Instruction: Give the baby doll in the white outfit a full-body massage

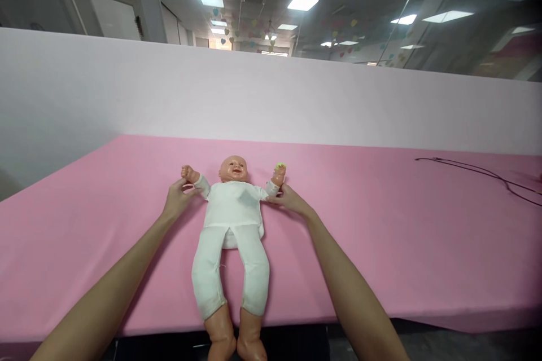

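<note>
A baby doll [234, 206] with a white cloth body lies on its back on the pink-covered table [381, 237]. Its bald head points to the far side, and its bare feet hang over the near edge. Both doll arms are bent upward. My left hand [180, 198] grips the doll's arm on the left near the wrist, fingers closed around it. On the other side, my right hand [289, 199] is closed on the doll's other forearm, just below its plastic hand. A bright green bit shows at the top of that doll hand.
Thin black cables [474, 168] lie on the table at the right. A low white partition [271, 101] runs along the far side. A door [112, 14] stands behind it at the upper left.
</note>
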The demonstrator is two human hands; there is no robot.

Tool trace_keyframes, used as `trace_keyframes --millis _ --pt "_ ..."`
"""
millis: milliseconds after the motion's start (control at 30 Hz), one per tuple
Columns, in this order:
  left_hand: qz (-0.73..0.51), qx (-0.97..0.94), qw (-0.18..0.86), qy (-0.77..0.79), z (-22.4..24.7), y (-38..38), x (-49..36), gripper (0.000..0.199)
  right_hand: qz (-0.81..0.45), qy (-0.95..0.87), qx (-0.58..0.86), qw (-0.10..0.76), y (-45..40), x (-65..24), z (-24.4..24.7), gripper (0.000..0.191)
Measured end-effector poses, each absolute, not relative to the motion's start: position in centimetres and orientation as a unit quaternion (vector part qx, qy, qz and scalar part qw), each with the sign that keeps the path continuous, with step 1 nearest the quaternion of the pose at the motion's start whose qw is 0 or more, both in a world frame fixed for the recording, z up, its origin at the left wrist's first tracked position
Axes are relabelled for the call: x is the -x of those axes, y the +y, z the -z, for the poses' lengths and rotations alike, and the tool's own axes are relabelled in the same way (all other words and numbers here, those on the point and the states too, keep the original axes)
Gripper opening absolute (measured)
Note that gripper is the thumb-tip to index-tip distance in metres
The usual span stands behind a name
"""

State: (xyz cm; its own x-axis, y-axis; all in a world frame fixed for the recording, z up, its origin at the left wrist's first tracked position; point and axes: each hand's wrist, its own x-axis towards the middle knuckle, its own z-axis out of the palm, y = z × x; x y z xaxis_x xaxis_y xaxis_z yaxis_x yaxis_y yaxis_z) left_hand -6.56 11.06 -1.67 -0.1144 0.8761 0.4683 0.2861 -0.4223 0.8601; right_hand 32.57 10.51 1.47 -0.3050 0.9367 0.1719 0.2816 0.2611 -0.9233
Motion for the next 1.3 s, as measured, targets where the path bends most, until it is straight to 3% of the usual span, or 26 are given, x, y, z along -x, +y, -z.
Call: trace_keyframes --millis 100,300,433,533,600,700,833,933,1067,1167,1300 --pt "-0.508 -0.734 0.153 0.424 1.6 10.4 5.8 0.021 -0.307 -0.787 0.404 0.352 10.3 -31.3 -1.1 0.039" --pt "-0.411 -0.851 0.013 0.328 1.0 9.6 4.9 0.036 -0.101 -0.888 0.372 0.250 10.2 -29.8 -0.8 0.063" --pt "-0.467 -0.785 0.127 0.387 1.8 9.9 4.8 0.033 -0.175 -0.844 0.368 0.348 10.8 -29.6 0.4 0.062" --pt "-0.577 -0.636 0.235 0.455 3.0 10.7 4.8 0.026 -0.301 -0.720 0.416 0.466 11.6 -29.3 1.9 0.039" --pt "-0.623 -0.543 0.296 0.480 3.7 11.1 5.0 0.036 -0.363 -0.628 0.464 0.508 12.3 -29.2 2.9 0.034" --pt "-0.634 -0.473 0.362 0.493 4.2 11.5 5.4 0.047 -0.412 -0.567 0.478 0.529 12.8 -29.1 3.6 0.044" --pt "-0.610 -0.567 0.287 0.473 3.2 10.8 5.1 0.029 -0.372 -0.596 0.472 0.533 12.2 -29.0 3.0 0.038" --pt "-0.529 -0.715 0.174 0.423 2.2 9.9 4.3 0.026 -0.276 -0.713 0.441 0.469 11.2 -28.8 2.1 0.023" --pt "-0.446 -0.816 0.054 0.364 1.4 9.2 3.7 0.039 -0.107 -0.850 0.378 0.350 10.5 -28.5 1.1 0.047" --pt "-0.435 -0.825 0.041 0.358 1.5 9.1 3.7 0.039 -0.058 -0.868 0.376 0.319 10.5 -28.2 1.1 0.052" --pt "-0.495 -0.763 0.122 0.398 2.2 9.5 3.6 0.031 -0.164 -0.817 0.374 0.408 10.8 -27.9 1.9 0.053"
